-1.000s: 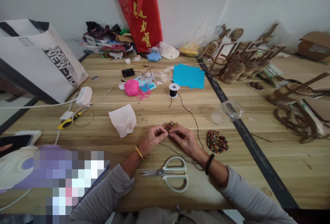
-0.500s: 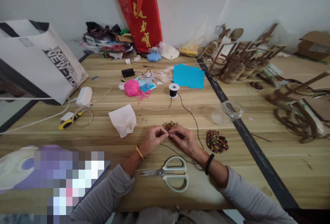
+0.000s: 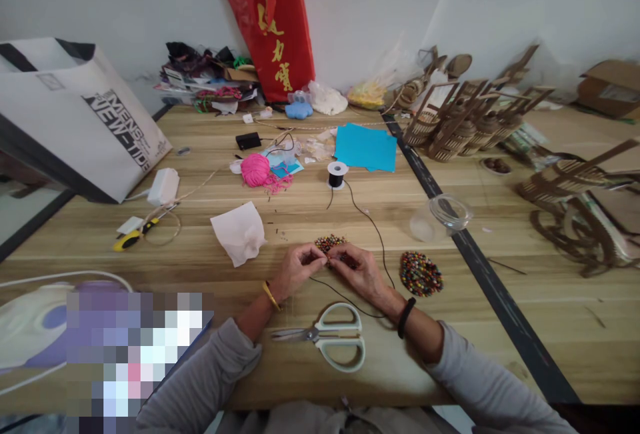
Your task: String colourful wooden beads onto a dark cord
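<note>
My left hand (image 3: 301, 266) and my right hand (image 3: 361, 271) meet fingertip to fingertip, each closed in a pinch. A thin black cord (image 3: 345, 297) passes below my right hand and leads up to the fingers of my left hand. What my right fingertips pinch is too small to make out. Just beyond and partly under my hands lies a pile of multicoloured beads (image 3: 330, 243). A coiled strand of similar beads (image 3: 421, 274) rests right of my right wrist. White-handled scissors (image 3: 340, 337) lie nearer to me. The cord also runs to a spool (image 3: 337, 175) standing farther back.
A crumpled white paper (image 3: 239, 234) lies left of my hands, with a yellow cutter (image 3: 131, 239) beyond it. Clear round containers (image 3: 450, 213) stand to the right. Farther back are pink yarn (image 3: 255, 171), blue sheets (image 3: 366, 147) and wooden basket-like pieces (image 3: 453, 131).
A white cable at the left has shifted from beside the white bag down to the purple and white object. My hands hold almost the same pose and place.
</note>
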{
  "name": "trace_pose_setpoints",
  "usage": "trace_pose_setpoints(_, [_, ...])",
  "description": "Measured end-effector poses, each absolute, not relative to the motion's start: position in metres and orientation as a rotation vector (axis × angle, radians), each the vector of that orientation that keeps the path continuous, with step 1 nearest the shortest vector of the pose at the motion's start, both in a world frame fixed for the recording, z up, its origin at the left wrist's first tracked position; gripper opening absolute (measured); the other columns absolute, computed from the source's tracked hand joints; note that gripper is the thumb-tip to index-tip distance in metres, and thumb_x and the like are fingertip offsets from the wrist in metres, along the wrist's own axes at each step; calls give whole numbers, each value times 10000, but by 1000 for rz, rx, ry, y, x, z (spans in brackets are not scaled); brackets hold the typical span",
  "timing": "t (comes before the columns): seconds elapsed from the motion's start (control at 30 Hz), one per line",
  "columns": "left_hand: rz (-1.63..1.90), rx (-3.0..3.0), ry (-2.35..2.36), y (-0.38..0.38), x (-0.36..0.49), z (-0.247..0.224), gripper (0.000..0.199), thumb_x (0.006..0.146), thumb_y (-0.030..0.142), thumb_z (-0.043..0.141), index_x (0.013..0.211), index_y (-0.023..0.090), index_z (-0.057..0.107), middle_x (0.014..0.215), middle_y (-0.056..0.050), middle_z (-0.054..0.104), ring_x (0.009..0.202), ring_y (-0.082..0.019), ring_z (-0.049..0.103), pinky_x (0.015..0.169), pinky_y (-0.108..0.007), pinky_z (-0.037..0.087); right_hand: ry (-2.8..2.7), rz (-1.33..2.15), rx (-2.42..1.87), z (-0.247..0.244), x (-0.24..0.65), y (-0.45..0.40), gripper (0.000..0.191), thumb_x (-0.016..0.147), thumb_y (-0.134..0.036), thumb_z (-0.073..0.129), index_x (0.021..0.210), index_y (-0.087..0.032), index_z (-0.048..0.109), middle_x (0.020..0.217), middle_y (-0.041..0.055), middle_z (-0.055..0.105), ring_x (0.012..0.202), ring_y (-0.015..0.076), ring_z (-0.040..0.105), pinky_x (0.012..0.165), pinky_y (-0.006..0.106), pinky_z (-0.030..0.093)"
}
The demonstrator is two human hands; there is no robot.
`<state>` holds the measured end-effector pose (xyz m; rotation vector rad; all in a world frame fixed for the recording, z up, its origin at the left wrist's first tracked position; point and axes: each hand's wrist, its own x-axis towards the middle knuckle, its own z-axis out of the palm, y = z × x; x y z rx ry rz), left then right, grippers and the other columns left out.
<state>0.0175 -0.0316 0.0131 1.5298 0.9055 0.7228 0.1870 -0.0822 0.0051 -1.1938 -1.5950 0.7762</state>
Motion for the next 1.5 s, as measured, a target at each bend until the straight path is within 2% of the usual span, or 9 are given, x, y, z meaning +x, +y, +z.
trace_pose_setpoints(0.1, [713, 1517, 891, -32, 18, 15, 187, 715, 305, 678, 705, 124, 632, 670, -21, 627, 647, -120, 531, 623, -226, 413, -1583, 778, -1198, 6, 187, -82, 123, 845, -293, 592, 852, -187, 655, 780, 36, 680, 694, 149, 611, 644, 254, 483])
trace_pose_setpoints(0.7, [690, 1477, 891, -32, 16, 13, 221, 707, 337, 692, 746, 122, 655, 691, -21, 646, 660, -121, 540, 639, -228, 424, -1625, 772, -1132, 13, 190, -81, 129, 858, -302, 590, 876, -202, 670, 840, 56, 679, 805, 172, 622, 733, 296, 495])
trace_pose_setpoints(0.87, [708, 1486, 874, -31, 17, 12, 214, 710, 330, 689, 742, 122, 650, 674, -19, 636, 643, -119, 534, 627, -228, 421, -1597, 780, -1157, 11, 190, -82, 126, 862, -296, 583, 864, -201, 666, 839, 46, 681, 787, 158, 626, 714, 270, 489])
trace_pose_setpoints(1.03, [696, 1513, 882, -32, 17, 15, 160, 719, 278, 677, 746, 121, 659, 692, -22, 645, 665, -123, 549, 645, -231, 425, -1609, 791, -1178, 11, 191, -82, 119, 872, -277, 567, 858, -185, 642, 806, 35, 653, 735, 142, 592, 668, 244, 464])
trace_pose_setpoints(1.27, [724, 1414, 844, -32, 18, 13, 215, 684, 277, 721, 809, 120, 646, 771, -42, 669, 723, -137, 582, 691, -245, 448, -1710, 740, -1144, 10, 190, -82, 131, 913, -255, 490, 889, -192, 602, 851, 49, 613, 786, 165, 565, 713, 278, 448])
trace_pose_setpoints(1.5, [706, 1475, 835, -32, 18, 13, 188, 719, 287, 683, 781, 115, 636, 741, -33, 649, 697, -123, 562, 668, -233, 440, -1782, 656, -1088, 9, 190, -82, 101, 925, -220, 462, 903, -202, 558, 868, 54, 579, 810, 171, 543, 738, 302, 451])
